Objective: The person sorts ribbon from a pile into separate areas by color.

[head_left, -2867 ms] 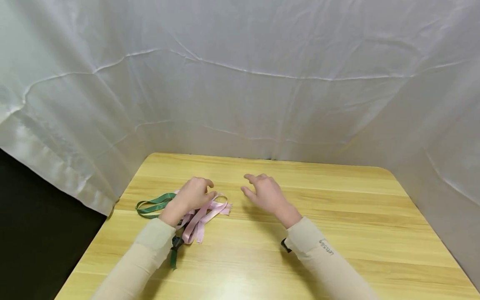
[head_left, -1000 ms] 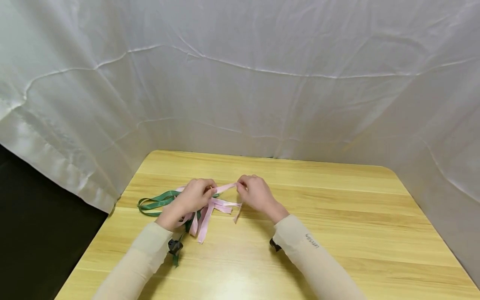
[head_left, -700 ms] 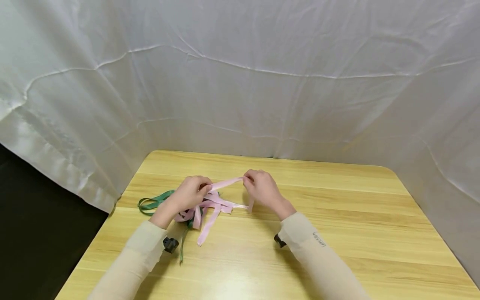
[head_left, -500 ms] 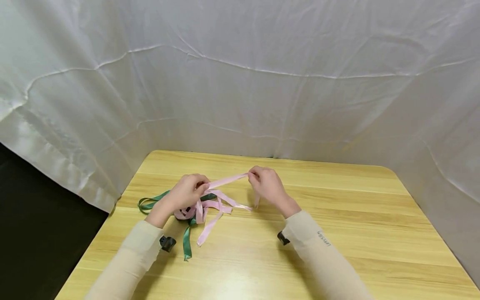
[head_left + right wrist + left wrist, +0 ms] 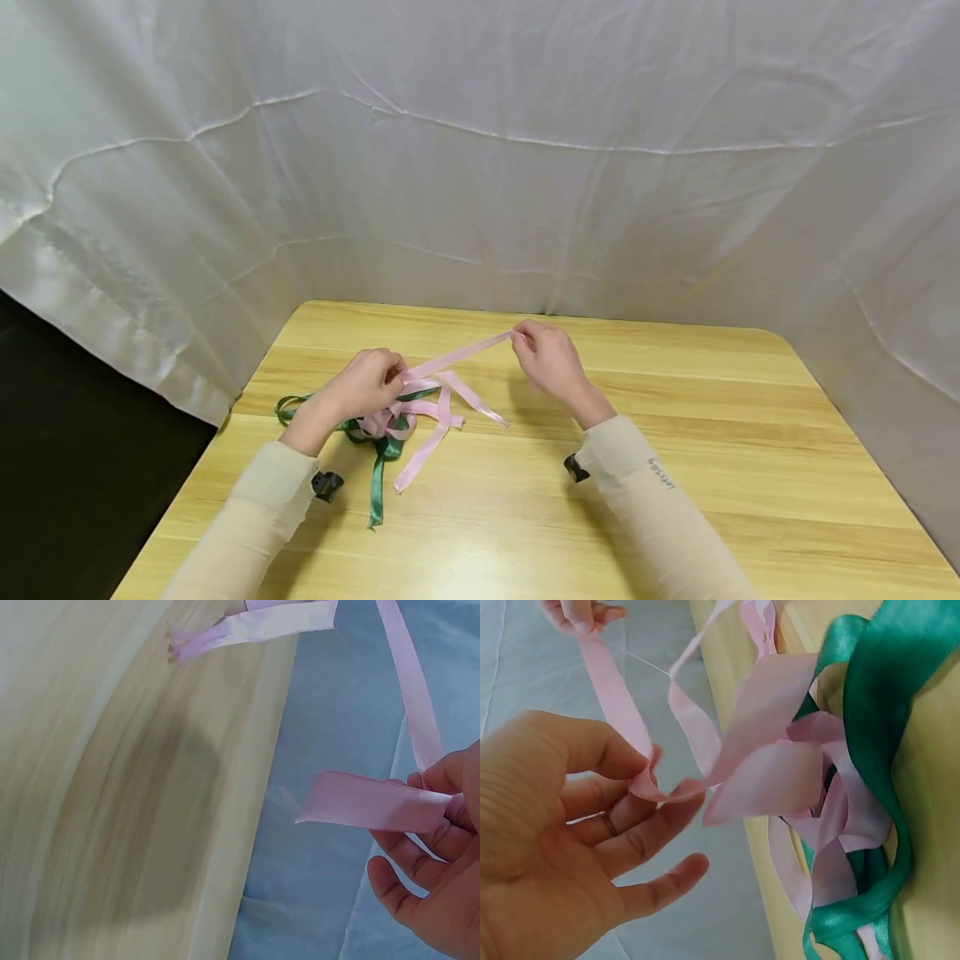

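A pink ribbon (image 5: 459, 354) stretches taut between both hands above the table. My left hand (image 5: 363, 385) pinches it between thumb and index finger, its other fingers loosely spread in the left wrist view. Farther up and to the right, my right hand (image 5: 553, 360) pinches the ribbon near a frayed end (image 5: 367, 802) that sticks out past the fingers. Under and beside the left hand lies a tangle of pink ribbon (image 5: 427, 450) and green ribbon (image 5: 377, 483). One green loop (image 5: 285, 410) shows left of the left wrist. A thin loose thread runs off the ribbon in the left wrist view.
The wooden table (image 5: 675, 417) has rounded far corners. A pale grey curtain (image 5: 525, 208) hangs behind it and along both sides. A dark area (image 5: 75, 467) lies beyond the left edge. Small black devices (image 5: 327, 486) sit under the wrists.
Both hands were unclosed at first, then pinched the pink ribbon. They have since drawn apart, the right hand up and rightward, the left hand leftward, lengthening the stretch between them.
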The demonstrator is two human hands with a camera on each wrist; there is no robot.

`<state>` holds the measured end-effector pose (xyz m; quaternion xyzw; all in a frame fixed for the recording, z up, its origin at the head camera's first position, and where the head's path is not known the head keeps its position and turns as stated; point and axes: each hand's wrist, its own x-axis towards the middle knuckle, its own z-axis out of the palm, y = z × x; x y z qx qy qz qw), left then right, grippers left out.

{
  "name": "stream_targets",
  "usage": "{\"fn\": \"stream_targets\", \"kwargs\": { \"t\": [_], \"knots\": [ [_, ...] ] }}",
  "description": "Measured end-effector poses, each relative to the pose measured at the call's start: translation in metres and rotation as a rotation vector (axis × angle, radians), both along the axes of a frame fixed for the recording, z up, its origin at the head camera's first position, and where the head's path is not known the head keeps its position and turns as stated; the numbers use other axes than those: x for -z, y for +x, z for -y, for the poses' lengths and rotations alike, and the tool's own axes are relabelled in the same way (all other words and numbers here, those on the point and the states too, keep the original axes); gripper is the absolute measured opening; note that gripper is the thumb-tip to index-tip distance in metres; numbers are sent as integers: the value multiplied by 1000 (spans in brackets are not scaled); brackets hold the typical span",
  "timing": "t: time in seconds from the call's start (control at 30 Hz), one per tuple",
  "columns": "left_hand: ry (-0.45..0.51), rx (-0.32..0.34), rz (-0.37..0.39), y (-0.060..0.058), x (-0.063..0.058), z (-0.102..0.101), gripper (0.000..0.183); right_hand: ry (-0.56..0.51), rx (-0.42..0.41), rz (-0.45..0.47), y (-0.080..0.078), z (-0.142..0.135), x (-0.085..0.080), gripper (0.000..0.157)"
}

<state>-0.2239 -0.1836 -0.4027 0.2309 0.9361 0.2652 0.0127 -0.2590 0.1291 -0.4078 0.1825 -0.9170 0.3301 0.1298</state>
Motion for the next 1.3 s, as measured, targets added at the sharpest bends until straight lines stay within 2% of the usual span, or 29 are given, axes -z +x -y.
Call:
{"fn": "stream_targets", "kwargs": {
  "t": [0.13, 0.43, 0.63, 0.9, 1.0, 1.17, 1.3],
  "knots": [
    [-41, -9, -23, 0, 0, 5, 18, 4, 17, 2, 0, -4, -1, 27],
    [-4, -72, -78, -1, -4, 20, 18, -28, 51, 24, -2, -19, -2, 27],
    [20, -88, -116, -1, -6, 23, 34, -37, 76, 17, -3, -29, -4, 28],
    [55, -102, -163, -3, -11, 25, 43, -57, 151, 41, -7, -47, -7, 29],
    [59, -102, -178, -3, -12, 27, 38, -65, 174, 41, -7, -55, -8, 29],
    [59, -87, -171, -6, -14, 31, 19, -60, 206, 29, -8, -70, -9, 30],
    [59, -69, -162, -10, -14, 33, 13, -45, 220, 21, -7, -83, -9, 30]
  ]
}}
